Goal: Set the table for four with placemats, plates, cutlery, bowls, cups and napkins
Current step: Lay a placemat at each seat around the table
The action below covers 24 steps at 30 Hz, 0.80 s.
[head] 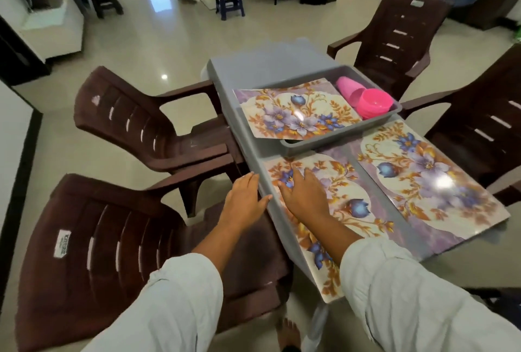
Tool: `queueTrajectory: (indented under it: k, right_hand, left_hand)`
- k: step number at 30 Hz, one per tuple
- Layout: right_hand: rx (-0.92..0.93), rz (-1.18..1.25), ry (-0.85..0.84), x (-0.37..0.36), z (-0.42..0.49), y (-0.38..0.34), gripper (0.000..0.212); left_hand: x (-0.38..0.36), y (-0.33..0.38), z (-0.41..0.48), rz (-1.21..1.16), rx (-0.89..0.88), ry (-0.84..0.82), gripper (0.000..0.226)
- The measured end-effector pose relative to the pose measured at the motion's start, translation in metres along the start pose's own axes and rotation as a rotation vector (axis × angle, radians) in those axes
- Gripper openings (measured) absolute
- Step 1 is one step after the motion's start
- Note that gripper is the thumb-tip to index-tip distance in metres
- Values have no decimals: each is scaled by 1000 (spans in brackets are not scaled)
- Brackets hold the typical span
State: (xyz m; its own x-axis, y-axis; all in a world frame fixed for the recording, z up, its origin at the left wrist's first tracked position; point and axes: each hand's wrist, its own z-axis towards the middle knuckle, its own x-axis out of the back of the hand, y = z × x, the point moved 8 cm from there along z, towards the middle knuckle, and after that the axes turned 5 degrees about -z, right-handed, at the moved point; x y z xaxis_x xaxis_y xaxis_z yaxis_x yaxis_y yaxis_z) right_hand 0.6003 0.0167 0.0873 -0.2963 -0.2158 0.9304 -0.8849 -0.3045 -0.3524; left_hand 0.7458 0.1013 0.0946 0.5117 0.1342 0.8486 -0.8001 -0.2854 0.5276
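A glossy rectangular mat (352,205), printed with blue and lilac flowers and orange leaves, is pressed flat under the right hand (304,196), fingers straight, nothing gripped. The left hand (245,199), likewise flat, is laid against the grey table (253,70) edge alongside. A second mat (431,179) lies just right of the grip. Beyond it, a grey tray (338,143) holds a third mat (296,112) and pink plastic cups (349,88) and bowls (376,102).
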Motion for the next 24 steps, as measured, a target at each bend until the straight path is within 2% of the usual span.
queueTrajectory:
  k: [7, 12, 16, 24]
  right_hand:
    - [-99, 117, 27, -13, 41, -33, 54]
    - [-151, 111, 93, -33, 52, -81, 48]
    - [-279, 106, 149, -52, 28, -134, 49]
    - [-453, 123, 126, -87, -37, -226, 51]
  left_hand:
    - [40, -44, 55, -80, -24, -13, 66]
    - [73, -99, 77, -60, -128, -55, 63]
    - [105, -145, 84, -20, -268, -118, 50]
    - [134, -204, 71, 101, -456, -286, 39]
